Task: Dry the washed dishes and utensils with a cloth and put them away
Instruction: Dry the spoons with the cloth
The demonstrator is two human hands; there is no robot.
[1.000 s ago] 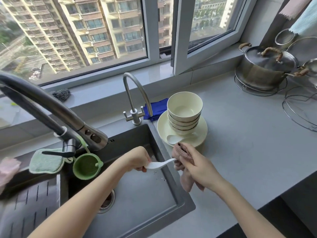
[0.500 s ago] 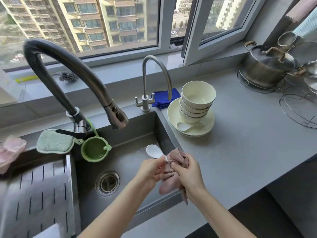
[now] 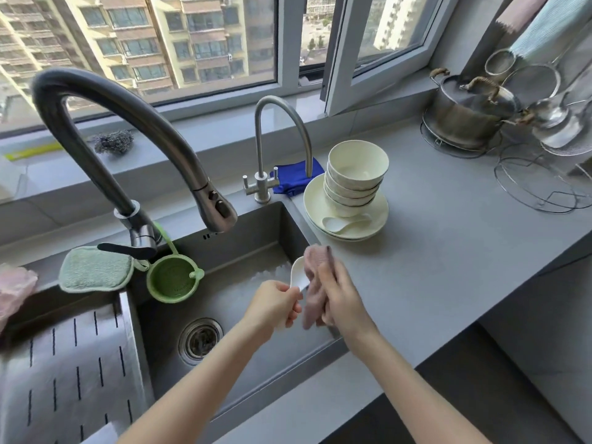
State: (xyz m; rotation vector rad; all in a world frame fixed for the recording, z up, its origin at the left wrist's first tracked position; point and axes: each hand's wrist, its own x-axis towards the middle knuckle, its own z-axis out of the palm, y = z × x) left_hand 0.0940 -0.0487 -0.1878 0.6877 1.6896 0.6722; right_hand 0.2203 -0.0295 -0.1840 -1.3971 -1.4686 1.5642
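Note:
My left hand (image 3: 275,304) pinches the handle of a white ceramic spoon (image 3: 297,272) over the sink's right edge, bowl end pointing up. My right hand (image 3: 341,299) grips a pink cloth (image 3: 313,283) and presses it against the spoon's bowl. Behind them on the counter, several cream bowls (image 3: 357,173) are stacked on cream plates (image 3: 374,224), with another white spoon (image 3: 341,223) lying on the top plate.
Grey sink (image 3: 243,254) with drain (image 3: 200,339), a big dark faucet (image 3: 128,129) and a small steel tap (image 3: 282,139). Green strainer (image 3: 173,280), green sponge (image 3: 94,269), blue cloth (image 3: 296,177). Steel pot (image 3: 467,113) and wire racks (image 3: 541,184) at the right.
The spoon has turned from lying sideways to bowl end up. My right hand has brought the cloth onto it, first around the handle, now on the bowl. The view has shifted lower.

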